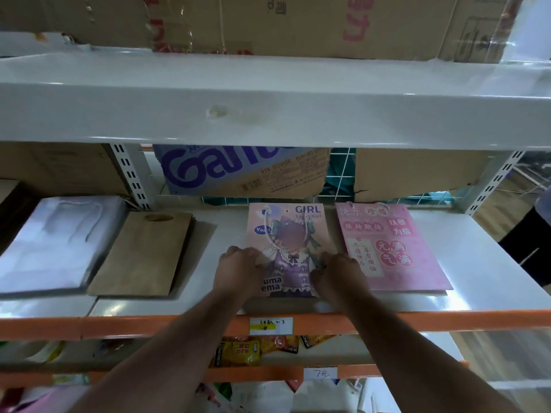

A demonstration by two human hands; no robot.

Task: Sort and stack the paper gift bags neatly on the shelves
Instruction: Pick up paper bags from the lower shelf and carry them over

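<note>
A pink gift bag with a cartoon girl [290, 231] lies flat in the middle of the white shelf [229, 231]. My left hand [238, 271] grips its left edge with curled fingers. My right hand [338, 274] grips its right edge the same way. Right beside it lies a pink bag with red Chinese characters [393, 242]. To the left lie a stack of plain brown paper bags [149, 251] and a stack of white bags [56, 242], both flat.
The white upper shelf [268, 99] hangs low over the bags. Cardboard boxes [244, 171] and a wire grid stand at the back. The orange front rail [149, 323] carries a price label. Snack packets [238, 351] fill the shelf below.
</note>
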